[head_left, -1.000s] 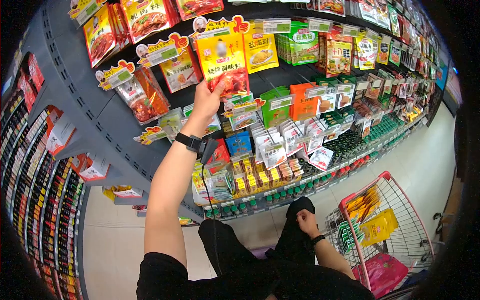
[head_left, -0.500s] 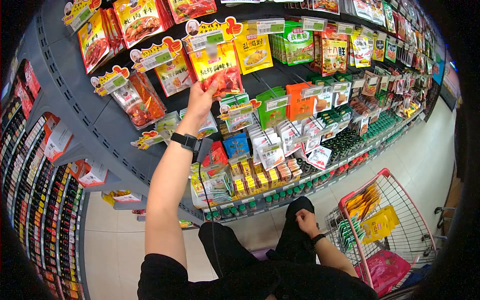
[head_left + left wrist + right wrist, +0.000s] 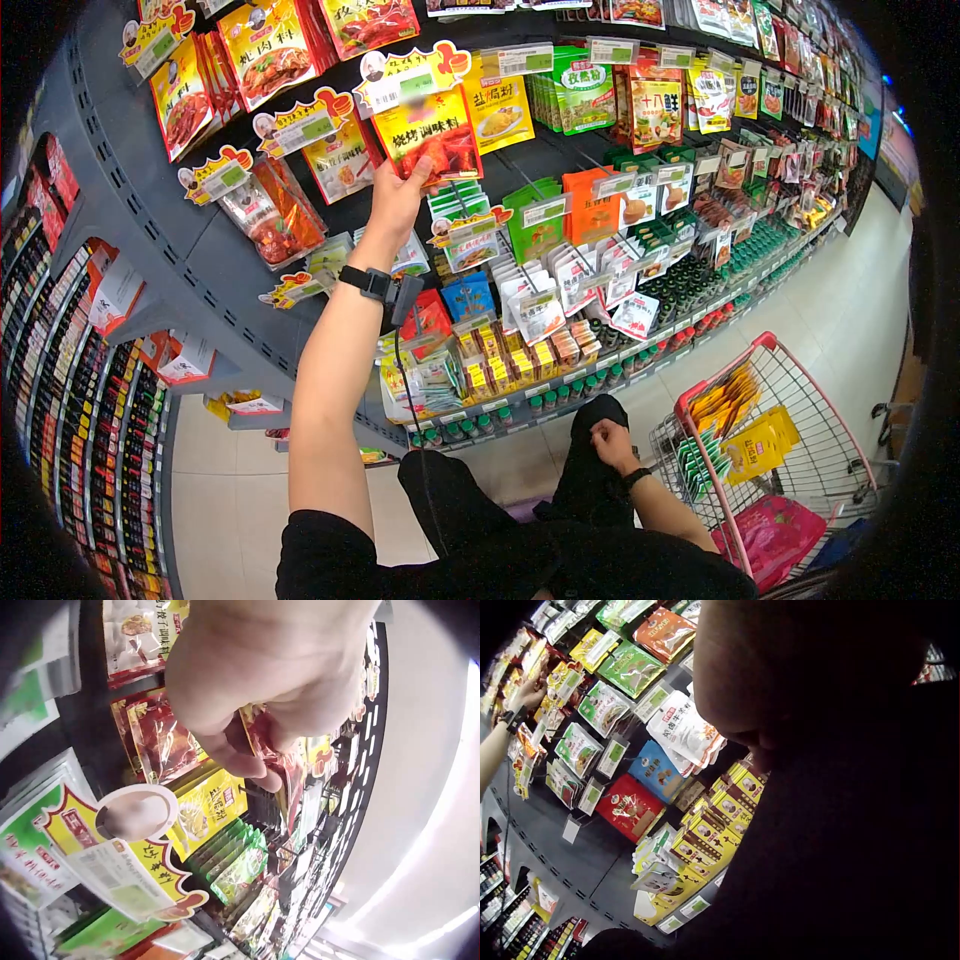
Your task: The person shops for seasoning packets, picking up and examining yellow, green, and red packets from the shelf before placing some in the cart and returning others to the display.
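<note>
My left hand (image 3: 397, 205) pinches the lower edge of a yellow and red seasoning packet (image 3: 428, 135), thumb on its front. The packet's top lies behind a yellow thumbs-up price sign (image 3: 412, 82) on the shelf. From the left wrist view, the fingers of the left hand (image 3: 255, 682) curl round the red lower part of the packet (image 3: 259, 731), and the rest is mostly hidden. My right hand (image 3: 612, 445) rests on my knee with its fingers loosely curled, holding nothing. It shows as a dark shape in the right wrist view.
Packets such as a yellow one (image 3: 503, 112) and a green one (image 3: 585, 92) hang beside it on hooks. Below stand small yellow boxes (image 3: 500, 365). A red-handled shopping cart (image 3: 735, 540) at my right holds yellow packets (image 3: 760, 447) and a pink bag (image 3: 775, 540).
The packet in my left hand has gone from in front of the price sign to behind it, and the hand still grips it. The right hand has stayed on the knee.
</note>
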Motion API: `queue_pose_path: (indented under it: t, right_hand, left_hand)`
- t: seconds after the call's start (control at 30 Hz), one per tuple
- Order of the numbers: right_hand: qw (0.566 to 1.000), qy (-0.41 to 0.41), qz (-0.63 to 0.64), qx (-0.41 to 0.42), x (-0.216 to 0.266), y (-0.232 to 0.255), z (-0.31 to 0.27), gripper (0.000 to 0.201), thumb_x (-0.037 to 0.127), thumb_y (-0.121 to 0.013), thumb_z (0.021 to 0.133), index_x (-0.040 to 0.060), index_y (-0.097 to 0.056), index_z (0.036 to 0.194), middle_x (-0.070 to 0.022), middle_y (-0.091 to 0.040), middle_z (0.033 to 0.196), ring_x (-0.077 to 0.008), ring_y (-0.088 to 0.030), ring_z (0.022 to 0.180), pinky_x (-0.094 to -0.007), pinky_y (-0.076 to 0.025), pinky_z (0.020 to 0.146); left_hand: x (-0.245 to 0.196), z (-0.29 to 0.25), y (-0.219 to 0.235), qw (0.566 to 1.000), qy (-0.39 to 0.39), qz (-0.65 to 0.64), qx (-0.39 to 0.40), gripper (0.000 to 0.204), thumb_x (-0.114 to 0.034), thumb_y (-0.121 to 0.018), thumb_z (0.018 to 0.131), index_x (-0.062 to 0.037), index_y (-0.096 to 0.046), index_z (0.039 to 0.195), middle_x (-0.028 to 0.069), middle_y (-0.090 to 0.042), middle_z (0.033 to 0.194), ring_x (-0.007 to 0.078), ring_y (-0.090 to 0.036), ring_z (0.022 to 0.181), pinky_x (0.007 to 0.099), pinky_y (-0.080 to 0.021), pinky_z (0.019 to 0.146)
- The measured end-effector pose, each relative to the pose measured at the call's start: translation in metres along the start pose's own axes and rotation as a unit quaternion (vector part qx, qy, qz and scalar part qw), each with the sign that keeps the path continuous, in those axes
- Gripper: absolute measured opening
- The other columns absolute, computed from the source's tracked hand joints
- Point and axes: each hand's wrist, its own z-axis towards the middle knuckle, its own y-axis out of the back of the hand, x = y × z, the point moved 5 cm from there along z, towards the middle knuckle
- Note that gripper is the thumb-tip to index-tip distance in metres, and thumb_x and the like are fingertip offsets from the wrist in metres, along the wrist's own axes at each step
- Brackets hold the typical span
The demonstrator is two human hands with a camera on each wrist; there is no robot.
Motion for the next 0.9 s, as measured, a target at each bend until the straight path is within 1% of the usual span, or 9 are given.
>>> queue_pose_path:
  t: [0.07,0.17,0.37,0.47,0.57,0.67,0.77,0.87,0.9]
  right_hand:
    - [1.000,-0.006,-0.008,0.005,0.004,0.002,0.000,0.016,0.015,-0.060,0.081,0.0030,-0.067,0.089,-0.0152,-0.067,0.077,-0.0295,-0.065,0.065,-0.0373,-0.051,0.061]
    - [1.000,-0.001,-0.007,0.004,0.002,0.000,0.000,0.016,0.016,-0.060,0.081,0.0036,-0.067,0.089,-0.0145,-0.068,0.077,-0.0305,-0.065,0.066,-0.0385,-0.051,0.063]
    - [1.000,-0.006,-0.021,-0.003,0.001,0.000,-0.001,0.017,0.017,-0.061,0.081,0.0041,-0.067,0.089,-0.0138,-0.069,0.079,-0.0318,-0.066,0.070,-0.0406,-0.052,0.066]
    - [1.000,-0.011,-0.025,0.001,-0.002,-0.001,0.000,0.016,0.017,-0.061,0.081,0.0037,-0.067,0.089,-0.0143,-0.068,0.077,-0.0310,-0.066,0.070,-0.0396,-0.052,0.065]
    - [1.000,-0.022,0.002,0.006,-0.004,-0.002,0.000,0.016,0.016,-0.061,0.082,0.0034,-0.067,0.089,-0.0145,-0.068,0.076,-0.0300,-0.066,0.069,-0.0386,-0.052,0.064]
    - [1.000,-0.006,-0.004,-0.002,0.001,0.000,-0.001,0.015,0.016,-0.061,0.082,0.0032,-0.067,0.089,-0.0146,-0.068,0.075,-0.0292,-0.066,0.068,-0.0377,-0.052,0.063]
    - [1.000,-0.009,-0.004,-0.003,0.009,0.003,-0.003,0.016,0.017,-0.061,0.082,0.0034,-0.067,0.090,-0.0142,-0.068,0.075,-0.0297,-0.066,0.068,-0.0383,-0.052,0.063]
    - [0.999,-0.004,-0.034,-0.005,0.009,0.003,-0.002,0.014,0.009,-0.056,0.083,-0.0004,-0.064,0.087,-0.0114,-0.068,0.072,-0.0204,-0.068,0.067,-0.0317,-0.053,0.063]
    - [0.999,-0.001,-0.038,-0.010,0.009,0.003,-0.002,0.014,0.009,-0.056,0.083,-0.0003,-0.064,0.087,-0.0113,-0.068,0.072,-0.0204,-0.068,0.067,-0.0319,-0.053,0.063]
  left_hand:
    - [0.001,0.001,0.003,0.999,0.038,-0.031,0.005,0.024,-0.022,-0.060,0.097,-0.0068,-0.055,0.115,0.0039,-0.067,0.102,0.0136,-0.063,0.078,0.0262,-0.049,0.064]
    - [0.001,0.003,0.009,0.994,0.100,-0.044,-0.008,0.023,-0.022,-0.059,0.097,-0.0073,-0.056,0.114,0.0043,-0.067,0.102,0.0141,-0.063,0.078,0.0262,-0.048,0.064]
    - [-0.004,0.003,0.009,0.991,0.128,-0.029,-0.009,0.021,-0.023,-0.059,0.097,-0.0087,-0.057,0.112,0.0034,-0.067,0.102,0.0136,-0.064,0.078,0.0253,-0.048,0.062]
    - [-0.005,0.003,0.009,0.991,0.133,-0.024,-0.013,0.021,-0.022,-0.060,0.097,-0.0095,-0.056,0.113,0.0029,-0.067,0.102,0.0137,-0.064,0.080,0.0250,-0.047,0.062]
    - [-0.002,0.003,0.009,0.989,0.140,-0.044,-0.011,0.021,-0.022,-0.061,0.096,-0.0101,-0.056,0.113,0.0030,-0.067,0.102,0.0141,-0.065,0.081,0.0251,-0.047,0.062]
    - [0.000,0.005,0.010,0.986,0.161,-0.033,-0.035,0.021,-0.021,-0.062,0.096,-0.0109,-0.056,0.112,0.0034,-0.067,0.103,0.0147,-0.065,0.080,0.0254,-0.047,0.061]
    - [0.003,0.004,0.008,0.984,0.170,-0.035,-0.046,0.019,-0.021,-0.062,0.096,-0.0116,-0.055,0.111,0.0030,-0.066,0.103,0.0152,-0.065,0.080,0.0254,-0.047,0.059]
    - [0.005,-0.001,0.004,0.976,0.188,-0.086,-0.061,0.018,-0.021,-0.061,0.096,-0.0121,-0.055,0.110,0.0028,-0.066,0.102,0.0154,-0.065,0.080,0.0253,-0.046,0.059]
    - [0.004,-0.003,0.003,0.974,0.192,-0.095,-0.071,0.017,-0.021,-0.061,0.096,-0.0122,-0.055,0.109,0.0024,-0.065,0.101,0.0153,-0.065,0.080,0.0250,-0.046,0.059]
